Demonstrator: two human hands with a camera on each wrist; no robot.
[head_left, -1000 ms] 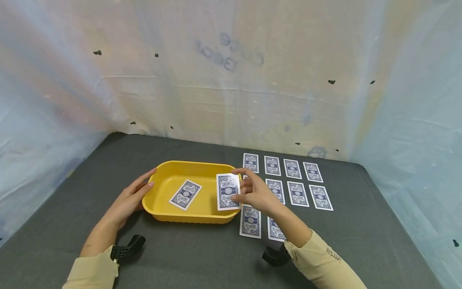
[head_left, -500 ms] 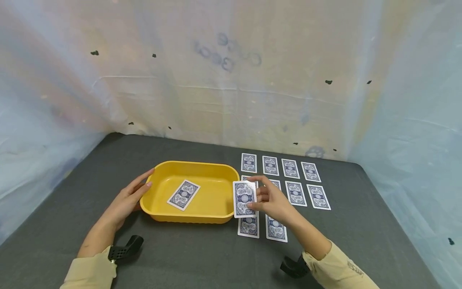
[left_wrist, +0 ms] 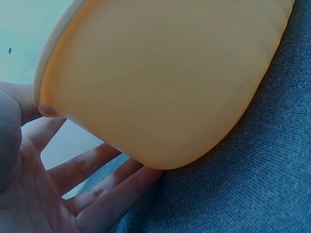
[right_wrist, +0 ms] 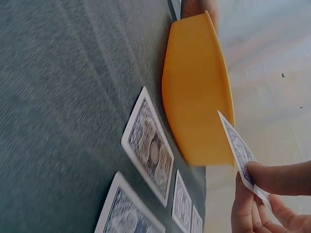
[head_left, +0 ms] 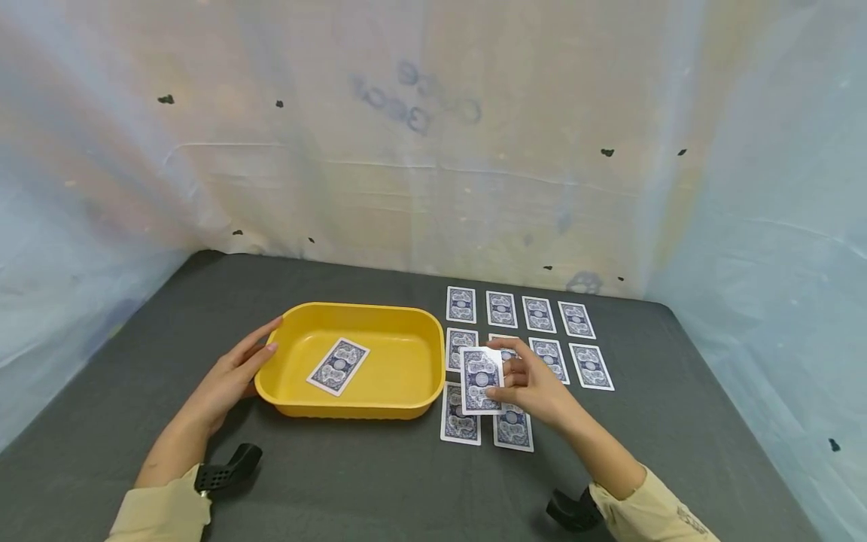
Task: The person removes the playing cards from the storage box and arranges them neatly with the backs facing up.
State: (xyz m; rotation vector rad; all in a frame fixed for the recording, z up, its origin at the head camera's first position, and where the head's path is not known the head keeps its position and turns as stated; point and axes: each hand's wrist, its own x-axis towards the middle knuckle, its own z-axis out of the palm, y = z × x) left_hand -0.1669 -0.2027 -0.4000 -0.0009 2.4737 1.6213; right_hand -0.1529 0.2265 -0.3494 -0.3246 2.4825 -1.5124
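My left hand point(head_left: 232, 374) touches the left rim of a yellow plastic tray point(head_left: 433, 399). In the left wrist view its fingers point(left_wrist: 114, 199) reach fairly straight along the tray's outer wall. One playing card point(head_left: 338, 366) lies slanted, blue patterned back up, inside the tray. To the tray's right, my right hand point(head_left: 535, 380) pinches another playing card point(head_left: 481, 376) by its right edge, thumb on the patterned back. This held card is raised above the table and partly covers the laid-out cards below. The right wrist view shows it edge-on, tilted, its face hidden.
Right of the tray, playing cards lie back up in rows: several in the back row point(head_left: 501, 309) and middle row, two in the front row point(head_left: 512, 433). A dark grey cloth point(head_left: 379, 482) covers the table. Plastic sheeting point(head_left: 433, 188) hangs behind and at both sides.
My right hand has carried the held card rightward, from over the tray's right end to above the laid-out cards. The left hand stays at the tray's rim, and the loose card inside lies unmoved.
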